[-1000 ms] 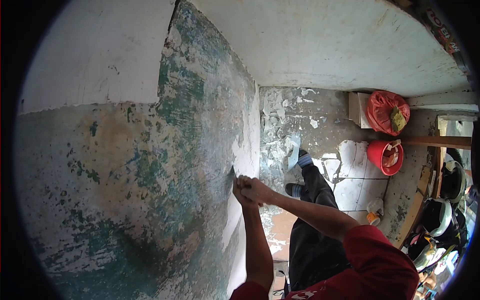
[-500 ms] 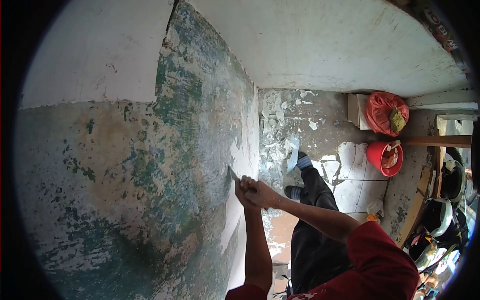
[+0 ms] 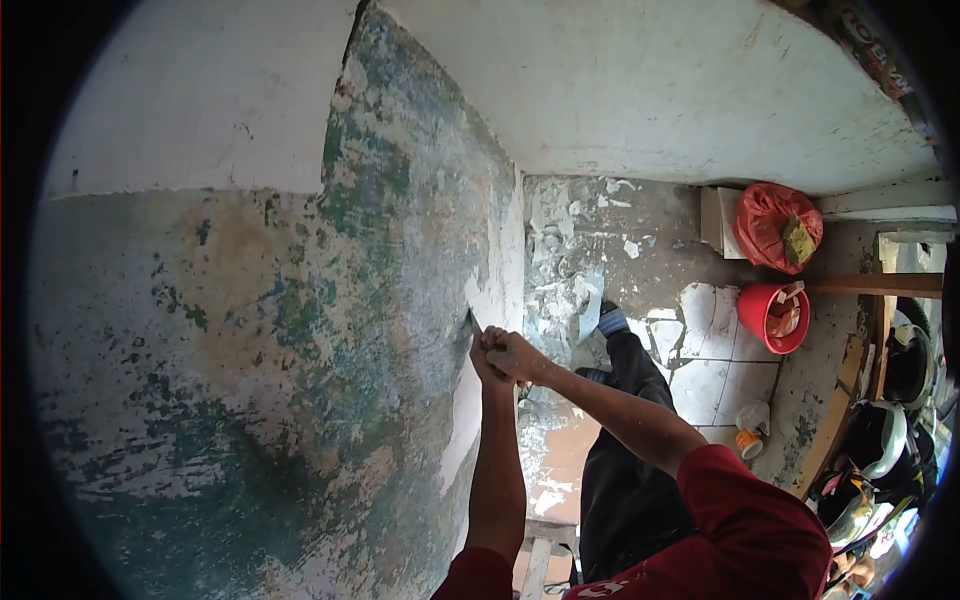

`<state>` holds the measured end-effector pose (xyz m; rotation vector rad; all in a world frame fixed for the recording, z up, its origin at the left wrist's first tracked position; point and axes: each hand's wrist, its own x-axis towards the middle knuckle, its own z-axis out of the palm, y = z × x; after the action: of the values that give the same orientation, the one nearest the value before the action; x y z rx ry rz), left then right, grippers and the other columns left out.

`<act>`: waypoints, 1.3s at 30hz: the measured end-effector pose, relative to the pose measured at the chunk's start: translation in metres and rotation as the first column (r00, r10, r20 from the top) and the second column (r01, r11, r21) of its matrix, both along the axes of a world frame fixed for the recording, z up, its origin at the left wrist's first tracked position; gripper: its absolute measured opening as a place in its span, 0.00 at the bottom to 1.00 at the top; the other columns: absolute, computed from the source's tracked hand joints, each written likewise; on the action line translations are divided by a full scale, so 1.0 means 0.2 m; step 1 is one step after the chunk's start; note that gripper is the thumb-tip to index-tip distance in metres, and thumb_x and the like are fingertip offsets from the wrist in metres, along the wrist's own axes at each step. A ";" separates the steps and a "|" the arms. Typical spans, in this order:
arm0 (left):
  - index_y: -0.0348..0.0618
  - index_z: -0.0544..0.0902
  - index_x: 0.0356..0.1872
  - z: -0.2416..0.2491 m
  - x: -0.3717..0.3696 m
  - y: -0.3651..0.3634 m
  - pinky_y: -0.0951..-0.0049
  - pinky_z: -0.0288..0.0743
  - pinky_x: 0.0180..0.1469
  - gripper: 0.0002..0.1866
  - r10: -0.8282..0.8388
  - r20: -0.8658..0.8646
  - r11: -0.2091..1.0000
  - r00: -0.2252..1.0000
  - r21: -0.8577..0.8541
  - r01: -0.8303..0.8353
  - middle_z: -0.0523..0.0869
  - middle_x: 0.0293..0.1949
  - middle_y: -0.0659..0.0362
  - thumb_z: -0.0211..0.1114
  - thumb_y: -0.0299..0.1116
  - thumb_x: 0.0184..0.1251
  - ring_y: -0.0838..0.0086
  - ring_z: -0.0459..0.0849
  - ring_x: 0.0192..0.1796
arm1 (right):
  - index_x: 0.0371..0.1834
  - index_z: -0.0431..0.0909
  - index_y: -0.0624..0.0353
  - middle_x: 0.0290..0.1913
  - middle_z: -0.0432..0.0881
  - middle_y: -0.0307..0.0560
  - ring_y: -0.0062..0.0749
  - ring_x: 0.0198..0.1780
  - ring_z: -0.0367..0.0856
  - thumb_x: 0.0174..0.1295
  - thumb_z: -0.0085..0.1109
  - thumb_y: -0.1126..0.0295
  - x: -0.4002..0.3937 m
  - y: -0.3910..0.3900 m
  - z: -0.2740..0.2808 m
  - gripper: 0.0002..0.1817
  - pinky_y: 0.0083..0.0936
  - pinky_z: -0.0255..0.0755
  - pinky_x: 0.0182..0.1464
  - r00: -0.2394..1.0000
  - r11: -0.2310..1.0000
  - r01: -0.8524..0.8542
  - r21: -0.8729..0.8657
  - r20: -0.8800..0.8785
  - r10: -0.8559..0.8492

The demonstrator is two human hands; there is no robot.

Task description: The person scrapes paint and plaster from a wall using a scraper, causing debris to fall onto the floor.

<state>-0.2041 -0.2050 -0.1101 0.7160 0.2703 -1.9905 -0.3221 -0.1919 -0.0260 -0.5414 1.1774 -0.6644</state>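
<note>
Both my hands are closed together around the handle of a scraper [image 3: 475, 324], whose narrow blade meets the wall. My left hand [image 3: 489, 366] wraps the grip from below. My right hand [image 3: 519, 356] lies over and beside it, fingers curled. Most of the handle is hidden by the fingers. The wall [image 3: 350, 330] shows worn green and grey patches. A ragged strip of white paint [image 3: 462, 425] remains on it close to the hands, along the side toward the floor.
Paint flakes [image 3: 560, 250] litter the floor by my feet. A red bucket [image 3: 757, 318] with scraps and a red plastic bag [image 3: 770, 225] stand beyond. An orange-and-white container [image 3: 748, 443] lies near a wooden plank [image 3: 835, 420]. Helmets [image 3: 885, 440] are at the right.
My hands and the scraper have moved slightly up in the view along the wall, the blade now near the white paint's edge. The camera view has shifted a little.
</note>
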 end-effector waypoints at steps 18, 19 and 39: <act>0.49 0.60 0.15 0.08 0.02 0.06 0.79 0.61 0.28 0.19 -0.016 0.023 0.998 1.000 0.057 0.014 0.60 0.14 0.66 0.44 0.42 0.66 0.80 0.60 0.19 | 0.31 0.67 0.67 0.23 0.74 0.53 0.38 0.27 0.78 0.46 0.49 0.69 0.08 0.08 0.02 0.12 0.29 0.72 0.24 0.998 0.998 0.041 -0.045 -0.041 -0.043; 0.50 0.59 0.15 0.07 0.00 0.05 0.81 0.59 0.28 0.18 -0.030 0.101 0.999 0.994 0.045 0.025 0.59 0.15 0.67 0.45 0.40 0.66 0.81 0.59 0.19 | 0.31 0.68 0.68 0.20 0.73 0.54 0.39 0.29 0.79 0.47 0.48 0.70 0.05 0.06 0.05 0.12 0.32 0.72 0.30 0.998 0.999 0.023 0.045 -0.052 -0.020; 0.49 0.57 0.14 0.03 0.08 0.12 0.78 0.60 0.26 0.20 -0.029 -0.033 0.999 0.999 0.012 0.030 0.57 0.13 0.66 0.45 0.43 0.66 0.78 0.59 0.18 | 0.34 0.65 0.68 0.20 0.72 0.50 0.32 0.18 0.73 0.47 0.47 0.70 0.04 0.10 0.19 0.13 0.27 0.67 0.17 0.999 1.000 -0.023 -0.016 -0.050 0.022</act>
<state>-0.1888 -0.1816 -0.1043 0.7000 0.2935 -2.0316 -0.3145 -0.1710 0.0112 -0.5869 1.2113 -0.6448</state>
